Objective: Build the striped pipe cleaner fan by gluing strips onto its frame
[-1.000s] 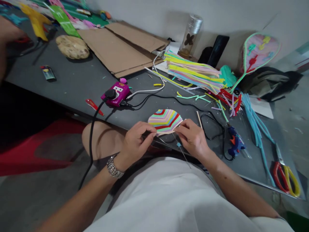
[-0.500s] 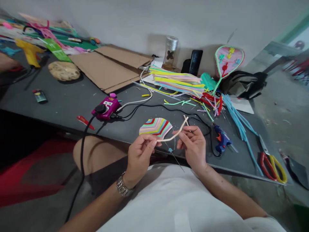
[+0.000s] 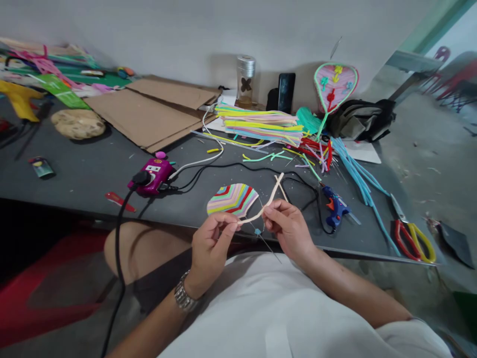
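Note:
Between my hands is a cream pipe cleaner (image 3: 254, 217), bent in a shallow curve. My left hand (image 3: 214, 238) pinches its left end with thumb and fingertips. Farther along, my right hand (image 3: 288, 226) grips it, and its free end sticks up past the fingers. Just beyond my left hand lies a rounded panel of striped pipe cleaners (image 3: 231, 199) in pink, yellow, blue and red. A thin wire with a small blue piece (image 3: 257, 231) on it lies at the table edge between my hands. Another cream strip (image 3: 282, 189) shows behind my right hand.
A blue glue gun (image 3: 335, 206) and red-and-yellow scissors (image 3: 408, 233) lie to the right. Left are a purple power strip (image 3: 154, 176), a red cutter (image 3: 119, 201) and a stone (image 3: 78, 124). Behind are a pipe cleaner bundle (image 3: 261, 124), cardboard (image 3: 149, 112) and a bottle (image 3: 246, 82).
My right hand has moved closer to the left along the cream pipe cleaner, leaving more of its free end standing up. The view has turned slightly to the right.

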The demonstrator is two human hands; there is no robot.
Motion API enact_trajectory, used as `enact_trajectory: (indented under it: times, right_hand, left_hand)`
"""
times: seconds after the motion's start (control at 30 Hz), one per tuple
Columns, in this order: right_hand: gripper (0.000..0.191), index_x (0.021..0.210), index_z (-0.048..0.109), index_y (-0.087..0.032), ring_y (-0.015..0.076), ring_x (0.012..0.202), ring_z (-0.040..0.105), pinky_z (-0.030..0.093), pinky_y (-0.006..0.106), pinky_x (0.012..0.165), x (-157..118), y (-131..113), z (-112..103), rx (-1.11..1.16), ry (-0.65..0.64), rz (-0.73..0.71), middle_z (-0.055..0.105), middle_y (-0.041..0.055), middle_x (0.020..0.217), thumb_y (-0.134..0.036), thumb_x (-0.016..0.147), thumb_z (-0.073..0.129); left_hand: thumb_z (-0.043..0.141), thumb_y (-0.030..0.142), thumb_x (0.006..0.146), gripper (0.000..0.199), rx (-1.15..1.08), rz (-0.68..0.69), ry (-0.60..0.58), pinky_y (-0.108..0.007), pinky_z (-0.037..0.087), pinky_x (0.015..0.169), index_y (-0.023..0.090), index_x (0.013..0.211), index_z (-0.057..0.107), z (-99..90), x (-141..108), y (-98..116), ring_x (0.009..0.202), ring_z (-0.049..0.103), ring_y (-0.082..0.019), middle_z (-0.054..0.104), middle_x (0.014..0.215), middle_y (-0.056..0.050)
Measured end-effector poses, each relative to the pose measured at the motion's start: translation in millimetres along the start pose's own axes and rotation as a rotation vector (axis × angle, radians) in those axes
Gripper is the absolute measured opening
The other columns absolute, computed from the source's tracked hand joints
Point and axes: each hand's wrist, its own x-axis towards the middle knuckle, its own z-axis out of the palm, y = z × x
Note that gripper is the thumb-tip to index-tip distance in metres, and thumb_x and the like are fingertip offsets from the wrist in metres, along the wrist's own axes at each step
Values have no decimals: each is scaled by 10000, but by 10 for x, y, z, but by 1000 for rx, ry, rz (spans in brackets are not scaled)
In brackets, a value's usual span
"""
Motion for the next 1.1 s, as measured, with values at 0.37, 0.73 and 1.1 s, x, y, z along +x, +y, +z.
enact_trajectory:
  times: [0.37, 0.73, 1.1]
  right_hand:
    - [341, 676, 554, -204, 63, 485, 486, 334, 196, 473, -3, 60, 46, 60, -5, 69, 631, -50, 623, -346, 648, 862]
    - [347, 719, 609, -201, 57, 471, 454, 304, 203, 459, 25, 52, 8, 58, -5, 12, 609, -51, 620, -385, 650, 895]
    - [238, 590, 568, -199, 55, 448, 301, 188, 234, 465, -56, 94, 3, -194, -123, 96, 453, -80, 462, -299, 653, 774]
  left_hand:
    - [949, 336, 660, 285, -556, -420, -26, -195, 513, 610, 165, 764, 747, 155, -20, 7, 636, 630, -99, 716, 698, -10]
    - [911, 335, 722, 212, -379, -321, -49, -217, 545, 653, 176, 775, 780, 86, -66, -39, 674, 641, -115, 728, 753, -19]
    - [855, 346, 784, 178, -205, -213, 28, -246, 533, 716, 183, 843, 813, -110, 134, -30, 743, 669, -144, 763, 784, -33]
